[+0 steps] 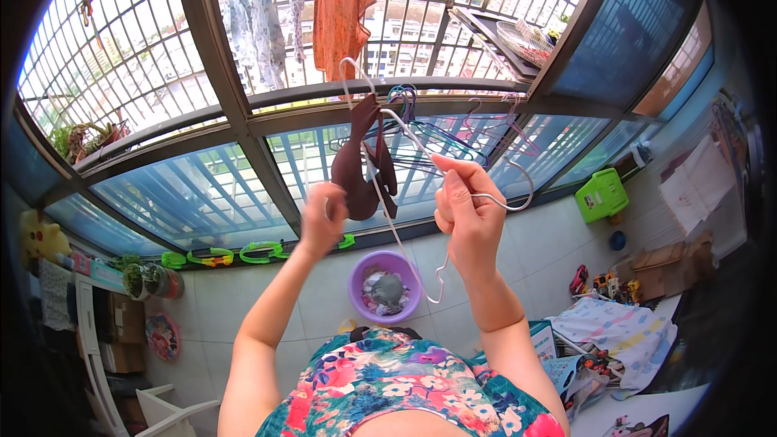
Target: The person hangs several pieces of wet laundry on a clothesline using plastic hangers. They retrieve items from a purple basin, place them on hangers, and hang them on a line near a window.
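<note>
My right hand [470, 212] grips a white wire clothes hanger [396, 232] close to its hook, which curves out to the right of the fist. The hanger is tilted, and its far end is up by the window rail. A dark brown bra [353, 179] hangs at that far end, with one strap stretched upward. Just left of the bra cups is my left hand [323, 218], fingers curled and blurred by motion. Whether its fingers hold anything is unclear.
Several coloured hangers [449, 139] hang along the window rail [291, 124]. Beyond it hangs an orange garment [340, 18]. A purple basin [355, 282] with laundry stands on the tiled floor. To the right lie a green plastic box [601, 195] and a patterned cloth [619, 334].
</note>
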`<state>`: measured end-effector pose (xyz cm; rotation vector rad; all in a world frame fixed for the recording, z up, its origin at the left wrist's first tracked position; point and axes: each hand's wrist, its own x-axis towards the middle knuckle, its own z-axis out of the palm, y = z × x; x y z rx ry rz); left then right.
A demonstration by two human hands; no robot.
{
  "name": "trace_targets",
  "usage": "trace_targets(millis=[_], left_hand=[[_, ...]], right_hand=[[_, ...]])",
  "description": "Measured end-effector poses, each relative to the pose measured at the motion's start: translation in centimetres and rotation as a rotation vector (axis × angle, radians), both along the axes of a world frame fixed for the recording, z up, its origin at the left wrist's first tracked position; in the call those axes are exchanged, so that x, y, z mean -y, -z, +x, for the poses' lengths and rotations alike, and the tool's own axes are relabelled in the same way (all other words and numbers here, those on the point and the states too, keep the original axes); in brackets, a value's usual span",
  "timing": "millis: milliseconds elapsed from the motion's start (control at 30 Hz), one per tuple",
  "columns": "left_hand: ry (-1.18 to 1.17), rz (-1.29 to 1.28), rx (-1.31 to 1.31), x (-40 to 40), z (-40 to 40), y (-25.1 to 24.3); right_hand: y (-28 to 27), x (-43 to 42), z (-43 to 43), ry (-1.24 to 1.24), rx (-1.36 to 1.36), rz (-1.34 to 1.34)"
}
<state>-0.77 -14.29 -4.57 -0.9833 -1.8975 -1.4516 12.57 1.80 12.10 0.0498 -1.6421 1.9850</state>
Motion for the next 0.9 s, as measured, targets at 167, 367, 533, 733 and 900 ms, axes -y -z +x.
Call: trace_targets(millis=[167, 367, 533, 733, 900], left_hand=[[0.156, -0.549, -0.282, -4.9, 2.8, 2.0], [-0.439, -0.857, -0.469, -4.1, 1.2, 6.5], [-0.478, -0.951, -0.602, -0.8, 0.0, 7.6], [-0.294, -0.829, -0.396, 1.9, -2.4, 4.5], [-0.245, -0.682, -0.034, -0.1, -3.0, 4.4]], right_hand=[[-0.5, -0.3, 0.0, 0.054, 0.002, 0.021], [-1.1, -1.6, 0.6, 0.102, 0.005, -0.017], [-1.5, -1.5, 0.8, 0.067, 0.012, -0.066], [-2.3, -1.0, -0.4, 0.005, 0.016, -0.061], [-3.1, -0.7, -1.1, -0.026, -0.007, -0.040]])
